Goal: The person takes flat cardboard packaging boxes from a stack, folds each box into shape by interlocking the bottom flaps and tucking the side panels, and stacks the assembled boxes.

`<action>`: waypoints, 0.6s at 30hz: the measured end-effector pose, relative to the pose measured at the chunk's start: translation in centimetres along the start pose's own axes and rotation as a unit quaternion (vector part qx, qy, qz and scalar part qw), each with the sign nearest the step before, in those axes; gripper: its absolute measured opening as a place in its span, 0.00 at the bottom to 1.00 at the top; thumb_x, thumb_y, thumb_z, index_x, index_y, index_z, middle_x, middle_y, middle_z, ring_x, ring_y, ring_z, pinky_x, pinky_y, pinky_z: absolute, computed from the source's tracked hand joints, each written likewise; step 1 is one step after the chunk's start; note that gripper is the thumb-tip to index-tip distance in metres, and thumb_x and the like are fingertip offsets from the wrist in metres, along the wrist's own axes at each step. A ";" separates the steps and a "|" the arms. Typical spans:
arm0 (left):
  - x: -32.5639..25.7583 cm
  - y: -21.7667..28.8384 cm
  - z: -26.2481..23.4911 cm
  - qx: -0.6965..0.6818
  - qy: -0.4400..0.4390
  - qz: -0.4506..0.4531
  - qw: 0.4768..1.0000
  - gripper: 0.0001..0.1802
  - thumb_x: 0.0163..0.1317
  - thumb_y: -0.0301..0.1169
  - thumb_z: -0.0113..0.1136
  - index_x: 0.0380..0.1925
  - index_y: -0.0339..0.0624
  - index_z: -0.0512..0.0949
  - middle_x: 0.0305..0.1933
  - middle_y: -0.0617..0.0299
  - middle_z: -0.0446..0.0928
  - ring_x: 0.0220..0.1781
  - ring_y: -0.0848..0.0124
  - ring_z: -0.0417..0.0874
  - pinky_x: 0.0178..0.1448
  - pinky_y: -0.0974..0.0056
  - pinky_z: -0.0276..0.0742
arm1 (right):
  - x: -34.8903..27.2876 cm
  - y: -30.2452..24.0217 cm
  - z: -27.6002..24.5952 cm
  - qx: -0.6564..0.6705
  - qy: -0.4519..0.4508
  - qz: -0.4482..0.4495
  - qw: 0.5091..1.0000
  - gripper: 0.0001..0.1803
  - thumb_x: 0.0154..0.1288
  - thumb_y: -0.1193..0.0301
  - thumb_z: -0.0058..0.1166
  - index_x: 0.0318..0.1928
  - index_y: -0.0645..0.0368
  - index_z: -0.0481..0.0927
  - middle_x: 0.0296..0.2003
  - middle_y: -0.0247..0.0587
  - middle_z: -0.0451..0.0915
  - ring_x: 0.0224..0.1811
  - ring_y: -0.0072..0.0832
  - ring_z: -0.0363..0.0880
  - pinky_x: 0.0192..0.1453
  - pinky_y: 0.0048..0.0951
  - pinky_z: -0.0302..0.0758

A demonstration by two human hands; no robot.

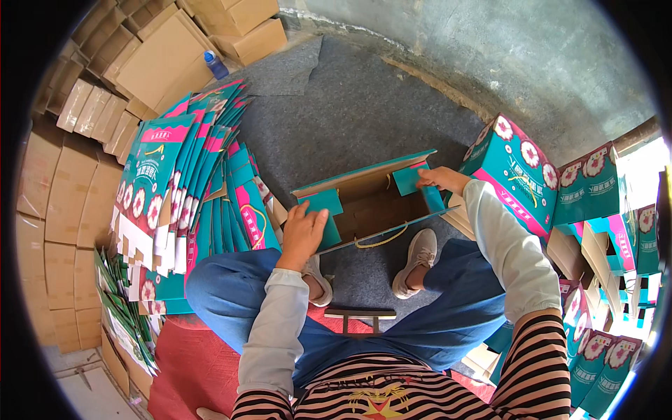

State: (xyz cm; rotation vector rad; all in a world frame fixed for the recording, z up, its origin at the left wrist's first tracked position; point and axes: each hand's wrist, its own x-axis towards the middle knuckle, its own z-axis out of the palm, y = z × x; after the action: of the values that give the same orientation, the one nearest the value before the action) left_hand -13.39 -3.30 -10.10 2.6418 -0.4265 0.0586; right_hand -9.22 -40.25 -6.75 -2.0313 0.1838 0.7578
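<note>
Between my knees stands a teal cardboard carton point(371, 218), its top open and its brown inside showing. Teal flaps lie at both ends, and a yellow cord handle point(381, 238) hangs along the near side. At the left end, my left hand point(302, 234) grips the carton's edge, thumb beside the left flap point(320, 203). My right hand point(442, 180) has its fingers curled over the right flap point(406, 180). Some fingertips are hidden by the cardboard.
Flat teal and pink cartons point(168, 168) are stacked on my left. Folded-up cartons point(514, 175) stand on my right, by the grey wall point(532, 63). Brown boxes point(63, 210) line the far left, and a blue bottle point(215, 65) stands near them. A red cloth point(192, 364) lies by my left leg.
</note>
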 end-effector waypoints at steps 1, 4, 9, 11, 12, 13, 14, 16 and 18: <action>0.2 -0.3 -0.1 -0.078 0.010 -0.023 0.997 0.27 0.65 0.51 0.43 0.35 0.37 0.81 0.54 0.43 0.71 0.58 0.48 0.67 0.62 0.52 0.61 | -0.6 -0.5 -0.3 0.009 -0.003 0.012 1.000 0.29 0.62 0.47 0.43 0.37 0.62 0.82 0.44 0.45 0.79 0.47 0.30 0.73 0.52 0.28 0.65; 0.7 0.6 -0.6 -0.210 0.015 -0.057 0.976 0.29 0.65 0.51 0.42 0.32 0.33 0.80 0.50 0.42 0.74 0.53 0.49 0.71 0.59 0.54 0.64 | -1.2 0.5 -1.8 0.038 -0.008 0.010 0.999 0.29 0.61 0.45 0.45 0.31 0.59 0.82 0.41 0.43 0.79 0.44 0.27 0.74 0.50 0.26 0.67; 0.6 -0.2 -1.0 -0.198 0.024 -0.131 0.971 0.22 0.64 0.45 0.50 0.35 0.33 0.76 0.43 0.48 0.76 0.43 0.54 0.78 0.49 0.56 0.71 | -0.6 1.3 -3.4 -0.027 -0.005 -0.016 0.999 0.25 0.60 0.48 0.53 0.26 0.60 0.79 0.35 0.40 0.80 0.36 0.24 0.76 0.42 0.25 0.71; 0.8 0.1 -1.7 -0.146 0.151 -0.138 0.968 0.19 0.59 0.38 0.58 0.44 0.35 0.72 0.40 0.51 0.75 0.39 0.58 0.78 0.43 0.58 0.73 | -0.6 1.5 -3.4 0.001 0.053 -0.061 0.997 0.22 0.60 0.55 0.56 0.33 0.65 0.78 0.27 0.37 0.80 0.25 0.20 0.77 0.33 0.22 0.70; 1.1 0.6 -2.1 -0.116 0.192 -0.115 0.968 0.24 0.56 0.35 0.61 0.50 0.38 0.68 0.41 0.52 0.74 0.38 0.62 0.79 0.41 0.59 0.74 | -0.5 1.5 -3.1 0.001 0.049 -0.063 0.997 0.22 0.60 0.55 0.56 0.33 0.65 0.78 0.27 0.37 0.80 0.25 0.20 0.77 0.33 0.22 0.70; 1.5 0.7 -2.4 -0.113 0.192 -0.118 0.968 0.24 0.56 0.35 0.61 0.50 0.38 0.68 0.41 0.52 0.74 0.38 0.62 0.79 0.41 0.59 0.74 | -0.6 1.6 -2.7 -0.006 0.121 -0.065 0.991 0.23 0.61 0.55 0.55 0.38 0.66 0.76 0.27 0.38 0.79 0.24 0.22 0.78 0.31 0.24 0.71; 1.9 0.9 -2.8 -0.116 0.185 -0.090 0.972 0.24 0.56 0.35 0.61 0.51 0.39 0.69 0.42 0.53 0.74 0.37 0.62 0.79 0.41 0.59 0.74 | -0.7 1.2 -2.3 -0.013 0.192 -0.067 0.979 0.24 0.62 0.55 0.54 0.43 0.67 0.75 0.26 0.38 0.79 0.23 0.24 0.78 0.29 0.25 0.71; 2.3 1.0 -3.7 -0.082 0.149 -0.047 0.984 0.19 0.57 0.34 0.60 0.48 0.42 0.72 0.41 0.55 0.75 0.36 0.62 0.79 0.39 0.59 0.75 | -1.0 0.5 -1.7 -0.041 0.203 -0.086 0.975 0.25 0.63 0.55 0.52 0.48 0.66 0.72 0.27 0.40 0.78 0.23 0.25 0.79 0.28 0.26 0.72; 2.8 0.0 -3.6 -0.041 0.164 -0.001 0.986 0.16 0.57 0.34 0.59 0.45 0.43 0.74 0.40 0.57 0.76 0.36 0.61 0.80 0.39 0.59 0.75 | -1.1 -0.5 -1.3 -0.069 0.216 -0.105 0.968 0.26 0.65 0.56 0.50 0.53 0.65 0.69 0.29 0.42 0.78 0.24 0.26 0.80 0.27 0.27 0.72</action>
State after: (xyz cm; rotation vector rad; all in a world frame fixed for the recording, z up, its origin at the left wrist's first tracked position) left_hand -10.66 -2.51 -6.57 2.4886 -0.3053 0.4576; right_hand -9.31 -41.22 -5.27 -2.2860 0.1632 0.1928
